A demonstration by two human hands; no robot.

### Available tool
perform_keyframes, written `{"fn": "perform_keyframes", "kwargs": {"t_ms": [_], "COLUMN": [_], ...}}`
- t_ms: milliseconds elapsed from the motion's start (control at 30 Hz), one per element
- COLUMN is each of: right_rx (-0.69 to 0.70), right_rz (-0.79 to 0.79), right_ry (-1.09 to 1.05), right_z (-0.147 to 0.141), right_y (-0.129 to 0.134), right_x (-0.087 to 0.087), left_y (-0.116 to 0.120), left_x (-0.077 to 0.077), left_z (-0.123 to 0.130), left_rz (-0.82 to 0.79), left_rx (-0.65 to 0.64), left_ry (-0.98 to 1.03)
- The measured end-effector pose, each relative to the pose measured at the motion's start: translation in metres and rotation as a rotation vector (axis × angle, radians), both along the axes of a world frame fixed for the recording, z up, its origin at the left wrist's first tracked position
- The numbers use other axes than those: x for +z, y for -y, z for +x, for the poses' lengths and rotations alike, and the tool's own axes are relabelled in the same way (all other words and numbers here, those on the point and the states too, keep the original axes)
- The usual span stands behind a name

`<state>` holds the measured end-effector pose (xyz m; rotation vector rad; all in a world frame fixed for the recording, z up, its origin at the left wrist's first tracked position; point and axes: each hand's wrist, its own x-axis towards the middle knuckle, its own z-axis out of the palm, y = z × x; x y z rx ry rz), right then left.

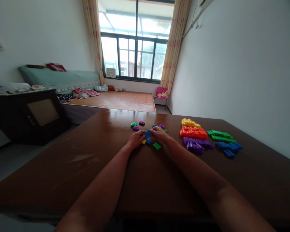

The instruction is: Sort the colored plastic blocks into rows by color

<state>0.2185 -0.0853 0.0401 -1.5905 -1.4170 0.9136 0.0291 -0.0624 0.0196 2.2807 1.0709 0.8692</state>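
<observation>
Both my hands meet over the middle of the table with a blue plastic block (148,133) between them. My left hand (136,138) pinches its left side, and my right hand (159,132) has its fingers closed on the right side. Just beneath lie a yellow block (143,141) and another blue block (149,141), very near my left fingertips. A green block (157,146) rests closer to me, below my right hand. Beyond the hands are purple blocks (141,123) and a green one (133,124). More pieces are partly hidden behind my right hand.
On the right of the brown table (91,170), blocks lie grouped by colour: yellow (190,123), orange-red (193,132), purple (195,144), green (221,135) and blue (229,148). A dark cabinet (14,116) stands left, with a bed (125,100) beyond the table.
</observation>
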Motion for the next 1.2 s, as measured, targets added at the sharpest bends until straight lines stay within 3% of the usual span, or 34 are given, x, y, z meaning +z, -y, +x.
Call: {"fn": "perform_keyframes", "kwargs": {"t_ms": [233, 333, 500, 600, 767, 867, 1000, 1067, 1200], "right_rx": [-0.128, -0.073, 0.179, 0.132, -0.016, 0.059, 0.215, 0.187, -0.017], "right_rz": [0.075, 0.156, 0.292, 0.270, 0.199, 0.191, 0.226, 0.254, 0.255], "right_ry": [0.331, 0.276, 0.105, 0.145, 0.137, -0.007, -0.124, -0.099, 0.038], "right_z": [0.036, 0.045, 0.032, 0.031, 0.046, 0.044, 0.032, 0.033, 0.052], "right_y": [0.022, 0.034, 0.041, 0.040, 0.043, 0.045, 0.042, 0.039, 0.037], "right_x": [-0.012, -0.018, -0.024, -0.023, -0.022, -0.022, -0.024, -0.026, -0.029], "left_y": [-0.007, -0.006, 0.004, 0.007, 0.004, 0.005, 0.011, 0.012, 0.006], "left_x": [-0.003, -0.002, 0.002, 0.005, 0.005, 0.004, 0.006, 0.008, 0.011], "left_z": [-0.001, -0.001, 0.001, 0.000, -0.001, 0.002, 0.004, 0.002, -0.005], "left_rz": [0.040, 0.021, 0.013, -0.030, -0.065, -0.046, -0.091, -0.123, -0.140], "left_rx": [-0.049, -0.067, -0.171, -0.201, -0.121, -0.125, -0.266, -0.260, -0.146], "left_ry": [-0.101, -0.096, 0.042, 0.077, 0.087, 0.140, 0.137, 0.144, 0.190]}}
